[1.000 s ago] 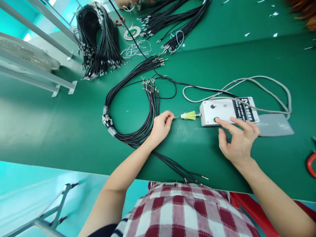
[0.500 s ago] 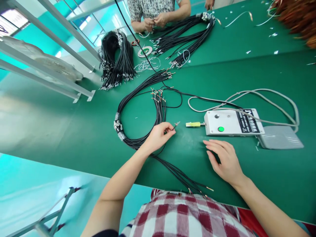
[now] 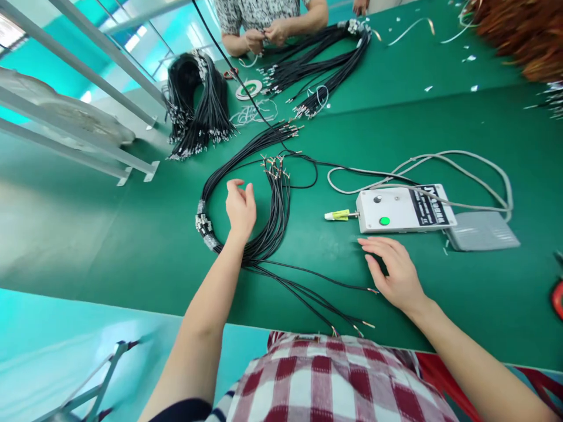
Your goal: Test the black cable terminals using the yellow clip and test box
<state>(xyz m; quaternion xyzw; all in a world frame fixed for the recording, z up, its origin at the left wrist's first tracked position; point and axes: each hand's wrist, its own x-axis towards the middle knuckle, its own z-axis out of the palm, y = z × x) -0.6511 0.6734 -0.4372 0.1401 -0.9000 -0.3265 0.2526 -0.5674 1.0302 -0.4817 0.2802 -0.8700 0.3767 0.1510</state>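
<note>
My left hand point(image 3: 241, 210) hovers inside the curve of a looped bundle of black cables point(image 3: 210, 181), thumb and fingers apart with nothing seen between them. White connectors point(image 3: 203, 223) sit at the bundle's left bend. Stripped wire ends point(image 3: 276, 167) fan out to the right of that hand. Several cables point(image 3: 303, 288) trail toward the table's front edge, their ends bare. My right hand point(image 3: 393, 275) is open and loosely curved, just below a white box point(image 3: 396, 210) with a green button. From the box's left side sticks a yellow-green tip point(image 3: 338, 215).
A grey foot pedal point(image 3: 484, 231) lies right of the box, with a grey cord point(image 3: 505, 176) looped behind. Across the table, another person's hands point(image 3: 266, 36) work beside black cables point(image 3: 325, 64). A hanging cable bundle point(image 3: 197, 105), tape roll point(image 3: 248, 89) and metal rails point(image 3: 83, 123) stand left.
My left hand has let go of a cable end and moved left into the loop. That cable now lies toward the front edge. My right hand stays near the box.
</note>
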